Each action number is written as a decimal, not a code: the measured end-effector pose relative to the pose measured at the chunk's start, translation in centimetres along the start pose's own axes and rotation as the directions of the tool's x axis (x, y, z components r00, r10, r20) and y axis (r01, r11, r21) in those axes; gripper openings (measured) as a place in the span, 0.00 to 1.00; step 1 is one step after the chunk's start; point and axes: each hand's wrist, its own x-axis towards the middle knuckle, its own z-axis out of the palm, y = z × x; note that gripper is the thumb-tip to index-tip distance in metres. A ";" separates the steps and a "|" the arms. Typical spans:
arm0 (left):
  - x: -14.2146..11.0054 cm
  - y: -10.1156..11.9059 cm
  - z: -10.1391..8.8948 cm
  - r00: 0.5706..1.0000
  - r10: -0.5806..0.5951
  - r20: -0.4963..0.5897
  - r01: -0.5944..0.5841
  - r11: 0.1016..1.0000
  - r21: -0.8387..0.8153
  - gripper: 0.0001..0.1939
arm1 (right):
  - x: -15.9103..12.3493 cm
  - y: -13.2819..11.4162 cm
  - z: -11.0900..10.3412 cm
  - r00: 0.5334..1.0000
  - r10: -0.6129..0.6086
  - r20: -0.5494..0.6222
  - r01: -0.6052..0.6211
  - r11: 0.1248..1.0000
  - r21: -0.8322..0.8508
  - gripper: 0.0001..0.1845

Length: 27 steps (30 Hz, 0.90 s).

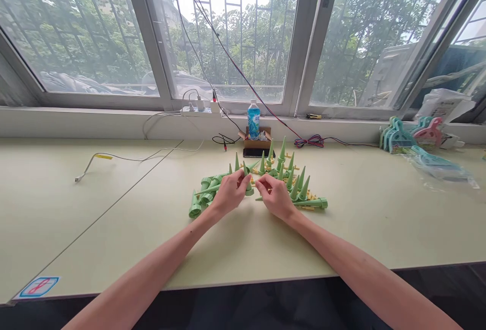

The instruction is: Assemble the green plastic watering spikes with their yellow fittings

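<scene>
My left hand [232,188] is closed around a green plastic watering spike [249,188], its cone pointing up and its wider collar low. Close beside it, my right hand [274,194] has thumb and forefinger pinched together near the spike's side. A small yellow bit shows by those fingertips; whether they grip it is too small to tell. More green spikes [205,188] lie heaped left of my left hand. Behind and right of my right hand, several spikes [304,188] stand upright among small yellow valve pieces [308,208].
Behind the pile are a black phone [258,153], a small cardboard box [257,143] and a blue-labelled bottle [253,120]. A white cable [125,157] crosses the left tabletop. Coiled wire [309,141] lies at the back; pastel plastic tools [398,135] sit far right.
</scene>
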 end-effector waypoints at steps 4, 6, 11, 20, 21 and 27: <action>0.0 0.1 0.0 1.000 0.001 -0.003 -0.001 1.000 -0.005 0.19 | 0.1 0.0 -0.1 1.000 0.002 0.008 -0.002 1.000 0.002 0.13; 0.0 0.1 0.0 1.000 0.005 -0.002 -0.005 1.000 -0.002 0.19 | 0.1 0.0 -0.1 1.000 0.002 0.005 -0.002 1.000 -0.003 0.13; 0.0 0.0 0.1 1.000 0.013 -0.003 -0.013 1.000 -0.005 0.19 | 0.0 -0.1 -0.1 1.000 0.010 0.008 -0.010 1.000 0.000 0.12; 0.0 -0.3 0.2 1.000 0.027 0.001 -0.027 1.000 -0.010 0.20 | 0.1 0.0 -0.1 1.000 0.007 0.005 -0.007 1.000 -0.004 0.13; 0.0 -0.2 0.2 1.000 0.028 0.002 -0.028 1.000 -0.010 0.20 | 0.1 0.0 -0.1 1.000 0.007 0.004 -0.007 1.000 -0.004 0.13; 0.0 -0.1 0.1 0.999 0.035 -0.003 -0.035 0.999 -0.007 0.20 | 0.0 -0.1 -0.1 1.000 0.005 -0.002 -0.005 1.000 -0.007 0.14</action>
